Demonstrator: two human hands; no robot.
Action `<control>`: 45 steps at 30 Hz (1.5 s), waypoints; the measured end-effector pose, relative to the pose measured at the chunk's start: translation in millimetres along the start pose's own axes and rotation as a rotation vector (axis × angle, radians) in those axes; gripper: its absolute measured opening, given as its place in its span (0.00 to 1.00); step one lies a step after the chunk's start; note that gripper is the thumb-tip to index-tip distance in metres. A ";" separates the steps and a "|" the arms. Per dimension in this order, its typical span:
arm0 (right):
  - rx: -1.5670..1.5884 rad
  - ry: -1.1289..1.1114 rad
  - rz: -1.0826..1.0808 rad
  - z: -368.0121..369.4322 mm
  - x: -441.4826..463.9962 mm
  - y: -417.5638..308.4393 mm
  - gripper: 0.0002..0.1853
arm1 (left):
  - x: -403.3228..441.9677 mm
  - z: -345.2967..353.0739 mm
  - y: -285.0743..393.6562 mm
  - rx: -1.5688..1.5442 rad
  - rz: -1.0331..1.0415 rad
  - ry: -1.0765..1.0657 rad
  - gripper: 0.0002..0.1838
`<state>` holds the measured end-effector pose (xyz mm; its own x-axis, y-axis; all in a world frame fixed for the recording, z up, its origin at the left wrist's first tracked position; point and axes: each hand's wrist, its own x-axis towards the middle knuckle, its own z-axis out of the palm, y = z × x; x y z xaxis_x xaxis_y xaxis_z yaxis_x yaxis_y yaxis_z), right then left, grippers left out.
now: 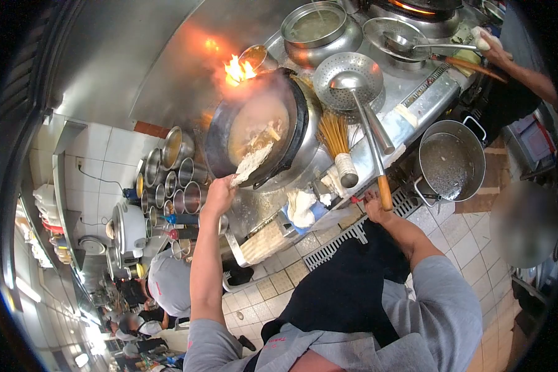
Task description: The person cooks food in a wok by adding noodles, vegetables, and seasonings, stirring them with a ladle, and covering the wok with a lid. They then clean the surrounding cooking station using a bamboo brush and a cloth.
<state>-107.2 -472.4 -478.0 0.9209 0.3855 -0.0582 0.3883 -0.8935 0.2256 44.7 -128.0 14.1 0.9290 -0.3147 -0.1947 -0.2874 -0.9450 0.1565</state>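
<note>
My left hand (219, 195) is closed on one end of a pale, crumpled cloth (252, 162), which lies over the near rim of a large black wok (301, 118). Steaming, cloudy liquid (254, 124) with pieces of food fills part of the wok, and flames (237, 70) rise at its far edge. At the stove's front edge, my right hand (375, 206) has its fingers curled at a small red knob (355, 199). The wooden handle (385, 192) of a ladle passes over that hand and partly hides it.
A perforated strainer (338, 65) and a bamboo brush (333, 133) lie right of the wok. A pot of liquid (452, 160) stands low at right. Metal containers (189, 170) crowd the left. A co-worker's arm (527, 77) reaches in at upper right; another person (170, 282) is at lower left.
</note>
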 end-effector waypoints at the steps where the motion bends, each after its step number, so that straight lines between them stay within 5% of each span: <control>1: 0.142 -0.068 -0.012 -29.9 -3.1 7.6 0.24 | 0.3 0.0 -0.1 -0.002 0.001 -0.002 0.17; 4: 0.273 -0.129 -0.017 -53.9 -4.6 17.4 0.24 | 0.3 -0.1 -0.5 0.001 0.019 0.010 0.17; 6: 0.024 0.011 -0.026 2.3 -3.1 1.0 0.25 | -0.8 -1.0 0.8 0.018 0.054 0.038 0.16; 8: -0.570 0.269 0.018 70.3 4.4 -18.9 0.25 | -0.9 -5.0 7.1 0.015 0.002 -0.003 0.18; 10: -0.605 0.266 0.038 61.9 5.3 -17.2 0.25 | -0.3 -5.6 8.6 0.008 -0.017 -0.019 0.19; 15: 0.354 -0.191 -0.014 -48.9 -0.5 13.3 0.25 | 1.3 -3.1 2.5 0.012 0.009 -0.013 0.19; 20: 0.247 -0.154 -0.022 -32.1 -0.6 6.6 0.25 | 1.5 -3.4 3.4 0.025 0.013 -0.018 0.18; 23: 0.493 -0.020 0.021 -10.5 -0.6 3.4 0.25 | 2.2 -2.5 2.7 0.013 0.009 -0.022 0.18; 28: -0.731 0.118 -0.096 2.9 -1.9 -3.8 0.23 | 4.4 0.6 0.2 0.002 -0.012 -0.038 0.18; 34: 0.149 0.066 -0.001 -7.3 -5.7 -0.3 0.22 | 6.2 6.2 -2.2 0.022 0.077 0.017 0.17; 41: -0.576 0.224 -0.052 66.4 6.4 -21.4 0.23 | 12.5 13.7 -3.7 0.033 0.069 -0.011 0.18; 45: 0.184 -0.013 0.017 -21.9 -4.6 4.2 0.24 | 18.2 20.8 -6.5 0.034 0.042 -0.027 0.18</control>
<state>-110.6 -472.9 -455.5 0.9272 0.3682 -0.0687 0.3716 -0.9273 0.0452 58.6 -129.4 -10.5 0.9094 -0.3559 -0.2152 -0.3341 -0.9333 0.1318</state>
